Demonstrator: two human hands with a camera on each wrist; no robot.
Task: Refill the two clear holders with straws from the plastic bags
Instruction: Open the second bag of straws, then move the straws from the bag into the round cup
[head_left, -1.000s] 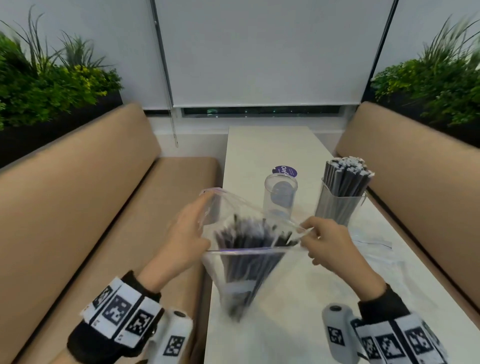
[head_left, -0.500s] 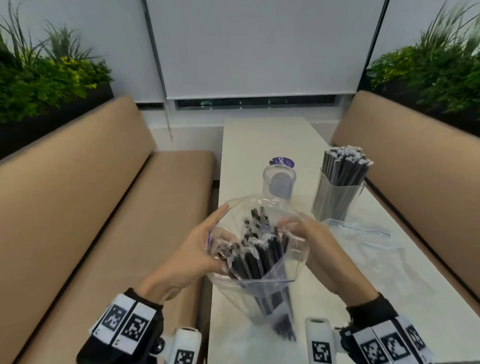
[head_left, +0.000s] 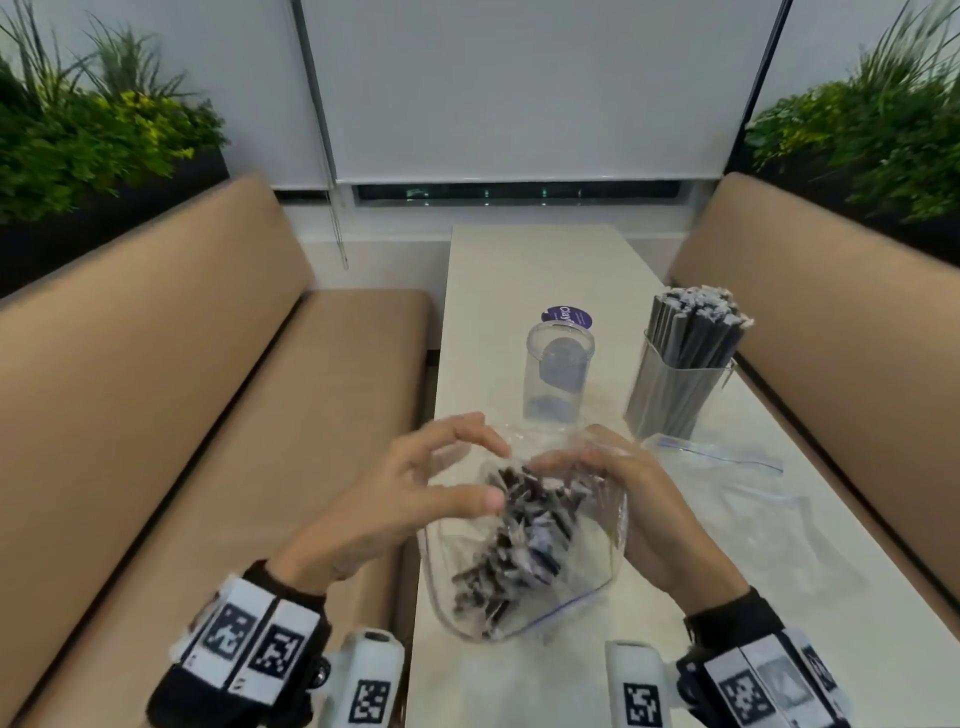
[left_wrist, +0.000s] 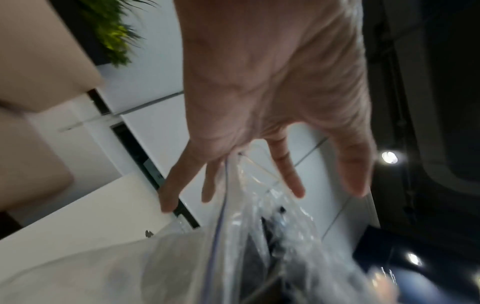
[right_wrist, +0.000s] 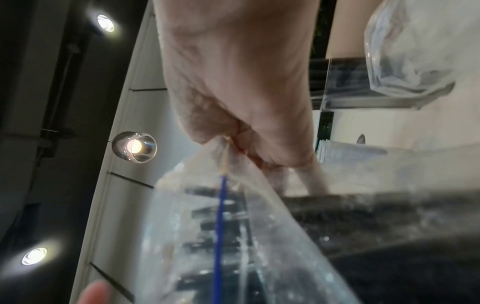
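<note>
A clear zip plastic bag (head_left: 587, 566) of dark paper-wrapped straws (head_left: 519, 530) lies tilted over the table's near edge, its mouth facing away from me. My right hand (head_left: 571, 467) pinches the bag's rim; in the right wrist view the hand (right_wrist: 233, 148) bunches the plastic bag (right_wrist: 233, 226). My left hand (head_left: 483, 473) is spread at the bag's left side, thumb against the plastic; in the left wrist view its fingers (left_wrist: 288, 176) are straight over the bag (left_wrist: 233, 246). An empty round clear holder (head_left: 558, 374) stands just beyond. A square clear holder (head_left: 680, 384) at the right is packed with straws.
An empty flattened plastic bag (head_left: 727, 467) lies on the white table (head_left: 519, 270) right of my hands. A purple round sticker (head_left: 566, 316) sits behind the round holder. Tan bench seats (head_left: 208, 415) flank the table, with planters behind them.
The bag has come down from upright and stretched open to tilted low over the table. My left hand has let go of the rim and spread. The right hand moved in to the mouth.
</note>
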